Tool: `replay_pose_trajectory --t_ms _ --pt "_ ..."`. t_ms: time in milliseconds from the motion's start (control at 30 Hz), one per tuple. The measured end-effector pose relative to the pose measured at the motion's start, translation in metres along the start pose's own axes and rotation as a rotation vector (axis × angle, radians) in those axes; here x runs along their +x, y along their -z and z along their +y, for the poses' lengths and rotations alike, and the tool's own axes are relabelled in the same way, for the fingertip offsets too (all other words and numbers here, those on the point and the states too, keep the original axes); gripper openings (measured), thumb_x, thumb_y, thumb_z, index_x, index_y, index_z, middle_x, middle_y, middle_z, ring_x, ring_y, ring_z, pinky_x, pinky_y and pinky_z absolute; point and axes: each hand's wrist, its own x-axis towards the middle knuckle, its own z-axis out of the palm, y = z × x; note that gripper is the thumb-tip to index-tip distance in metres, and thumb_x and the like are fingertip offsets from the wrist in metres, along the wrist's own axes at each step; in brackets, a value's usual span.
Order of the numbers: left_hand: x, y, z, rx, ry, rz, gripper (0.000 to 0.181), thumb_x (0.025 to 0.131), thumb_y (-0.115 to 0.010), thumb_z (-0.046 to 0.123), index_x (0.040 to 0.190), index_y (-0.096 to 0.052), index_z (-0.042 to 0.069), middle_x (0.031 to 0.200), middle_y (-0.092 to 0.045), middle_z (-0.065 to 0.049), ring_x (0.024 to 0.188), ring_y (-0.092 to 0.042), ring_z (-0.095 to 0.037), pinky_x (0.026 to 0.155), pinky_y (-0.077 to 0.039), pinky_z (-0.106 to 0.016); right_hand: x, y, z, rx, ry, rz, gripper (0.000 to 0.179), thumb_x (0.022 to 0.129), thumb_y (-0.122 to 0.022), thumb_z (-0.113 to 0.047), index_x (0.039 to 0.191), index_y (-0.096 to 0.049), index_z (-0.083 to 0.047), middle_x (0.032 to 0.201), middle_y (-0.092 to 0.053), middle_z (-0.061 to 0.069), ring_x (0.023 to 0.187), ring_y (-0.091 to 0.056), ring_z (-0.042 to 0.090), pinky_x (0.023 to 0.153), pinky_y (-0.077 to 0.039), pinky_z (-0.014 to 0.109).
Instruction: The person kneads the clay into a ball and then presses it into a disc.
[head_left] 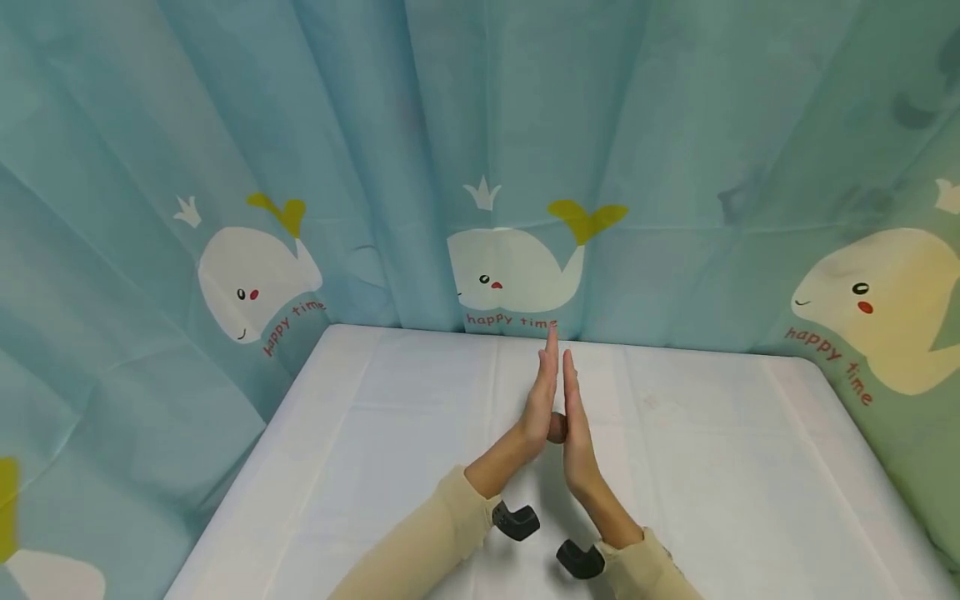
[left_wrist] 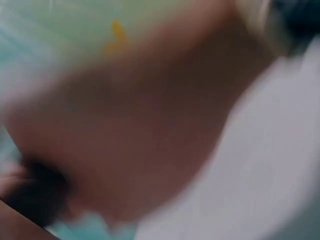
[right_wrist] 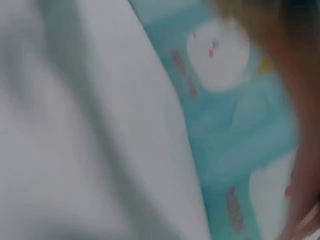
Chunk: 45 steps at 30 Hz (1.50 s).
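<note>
My left hand [head_left: 537, 408] and right hand [head_left: 578, 433] stand upright above the table, palms facing each other, in the head view. Their fingers are straight and point away from me. Pressed between the two palms near their heels is a small brown ball [head_left: 557, 428], partly hidden by both hands. The left wrist view shows the ball as a dark lump [left_wrist: 40, 195] at lower left, beside the blurred left hand [left_wrist: 125, 135]. Along the right edge of the right wrist view, part of the right hand [right_wrist: 307, 170] shows, blurred.
A white-covered table [head_left: 397, 400] lies under the hands. Behind it and at both sides hangs a blue-green curtain [head_left: 510, 100] printed with whales. Black curved pieces [head_left: 516, 522] sit at both wrists, by the beige sleeves [head_left: 427, 542].
</note>
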Motion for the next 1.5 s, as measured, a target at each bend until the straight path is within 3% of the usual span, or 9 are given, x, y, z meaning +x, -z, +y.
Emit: replay_pose_trajectory --t_ms 100,233,500,667,800,1000,1167,1367,1500 --pt "0.006 0.005 -0.011 0.03 0.012 0.035 0.066 0.109 -0.004 0.052 0.166 0.006 0.02 0.172 0.009 0.004 0.157 0.013 -0.019 0.122 0.009 -0.057 -0.006 -0.01 -0.015 -0.056 0.068 0.002 0.055 0.112 -0.011 -0.033 0.167 -0.005 -0.026 0.173 0.002 -0.006 0.157 0.012 0.022 0.118 0.008 0.065" --pt "-0.004 -0.003 -0.019 0.025 0.0 -0.024 0.065 0.109 -0.002 0.051 0.166 0.008 0.02 0.172 0.01 0.002 0.156 0.013 -0.019 0.123 0.007 -0.056 0.011 -0.002 -0.029 -0.119 0.103 0.06 0.057 0.112 -0.017 -0.037 0.167 -0.006 -0.029 0.173 0.001 -0.007 0.157 0.012 0.018 0.12 0.01 0.062" --pt "-0.015 -0.013 0.003 -0.075 -0.017 -0.023 0.068 0.108 -0.006 0.057 0.166 0.007 0.023 0.172 0.008 0.006 0.157 0.005 -0.014 0.125 0.004 -0.048 0.021 0.019 0.006 -0.082 0.031 0.053 0.054 0.113 -0.006 -0.03 0.166 0.002 -0.026 0.172 0.008 -0.004 0.156 0.011 0.016 0.122 0.007 0.055" --pt "0.001 0.0 -0.003 0.065 -0.082 0.0 0.061 0.111 -0.005 0.043 0.166 0.009 0.018 0.172 0.011 0.002 0.156 0.01 -0.015 0.124 0.006 -0.051 -0.006 -0.005 -0.003 -0.031 0.013 0.032 0.054 0.113 -0.007 -0.031 0.167 -0.001 -0.027 0.173 0.003 -0.005 0.157 0.008 0.016 0.123 0.001 0.05" --pt "0.001 0.002 -0.018 0.162 -0.094 -0.042 0.062 0.111 -0.001 0.043 0.165 0.013 0.017 0.171 0.014 0.0 0.156 0.013 -0.019 0.124 0.005 -0.055 -0.002 -0.008 -0.025 -0.032 0.057 0.055 0.055 0.112 -0.01 -0.035 0.167 -0.004 -0.03 0.172 0.001 -0.012 0.156 0.011 0.013 0.123 0.005 0.05" --pt "-0.015 -0.013 -0.009 0.08 -0.036 -0.066 0.067 0.108 0.0 0.055 0.166 0.009 0.022 0.172 0.01 0.002 0.157 0.008 -0.018 0.124 0.001 -0.053 0.022 0.017 -0.009 -0.065 0.019 0.129 0.054 0.113 -0.008 -0.037 0.166 0.0 -0.032 0.172 0.005 -0.012 0.156 0.009 0.009 0.124 0.004 0.048" --pt "-0.009 -0.011 0.006 0.033 -0.043 -0.022 0.068 0.109 -0.005 0.056 0.166 0.005 0.021 0.172 0.007 0.001 0.157 0.005 -0.017 0.124 0.003 -0.054 0.005 0.006 0.005 -0.024 -0.008 0.105 0.054 0.113 -0.006 -0.028 0.166 0.002 -0.026 0.172 0.007 -0.005 0.156 0.009 0.016 0.123 0.004 0.054" --pt "-0.002 -0.005 -0.017 0.165 -0.041 -0.03 0.07 0.108 0.001 0.056 0.165 0.01 0.018 0.172 0.01 -0.003 0.157 0.009 -0.022 0.124 0.001 -0.057 -0.004 -0.006 -0.023 -0.037 0.064 0.111 0.058 0.111 -0.017 -0.036 0.167 -0.005 -0.029 0.172 0.001 -0.009 0.157 0.01 0.014 0.121 0.008 0.06" --pt "-0.013 -0.012 -0.019 0.091 0.038 -0.081 0.071 0.107 0.001 0.06 0.165 0.011 0.021 0.172 0.01 0.001 0.157 0.008 -0.021 0.124 0.001 -0.054 0.012 0.011 -0.02 -0.074 0.031 0.134 0.056 0.112 -0.016 -0.038 0.166 -0.003 -0.033 0.172 0.004 -0.012 0.156 0.011 0.01 0.123 0.009 0.052"
